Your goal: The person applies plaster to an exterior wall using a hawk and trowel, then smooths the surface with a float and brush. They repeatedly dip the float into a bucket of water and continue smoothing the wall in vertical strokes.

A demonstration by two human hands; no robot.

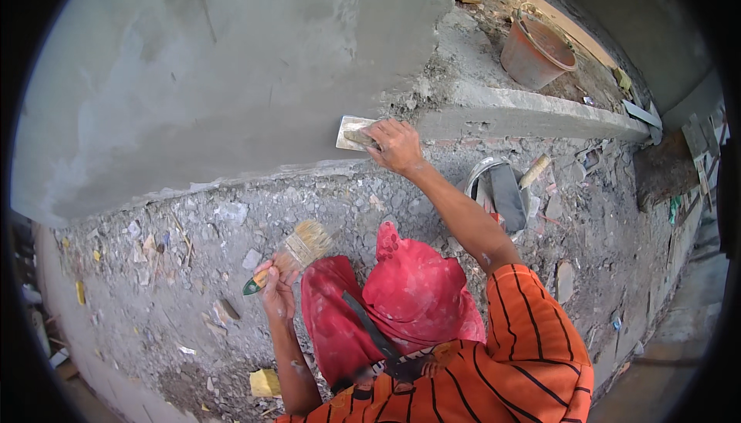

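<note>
My right hand (pixel 395 145) grips a flat rectangular plastering trowel (pixel 346 134) against the smooth grey plastered wall (pixel 216 99), low down near its right edge. My left hand (pixel 278 284), lower down over the rubble-strewn ground, holds a wide paintbrush (pixel 306 244) with pale bristles and a green-tipped handle, raised beside my red-clothed leg (pixel 324 284). Just right of my right forearm stands a bucket (pixel 531 205) with grey flat tools and a wooden-handled tool (pixel 536 170) in it.
A dirty orange bucket (pixel 536 52) stands at upper right beyond a low concrete ledge (pixel 563 114). Boards (pixel 641 118) and debris line the right side. A yellow block (pixel 264 383) lies on the gravel by my left forearm, among stones and scraps.
</note>
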